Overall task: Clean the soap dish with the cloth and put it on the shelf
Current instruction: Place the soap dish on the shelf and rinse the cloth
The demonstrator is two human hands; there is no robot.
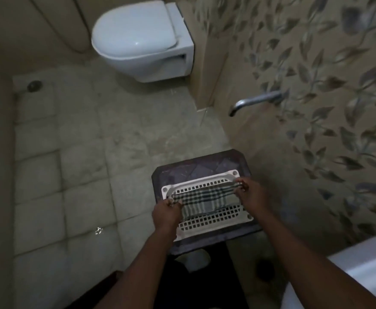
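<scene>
Lower centre of frame: white perforated soap dish [207, 210] lies on dark stool [182, 172]. Checked cloth [205, 200] stretched across it, left hand [167, 211] and right hand [250, 194] pinching opposite ends.

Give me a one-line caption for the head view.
Both hands stretch a checked cloth over the white soap dish.

Two bare forearms, no sleeves; left hand [167, 214], right hand [252, 194]

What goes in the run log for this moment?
left hand: holding cloth | right hand: holding cloth | cloth: stretched over soap dish | dish: on stool
</scene>
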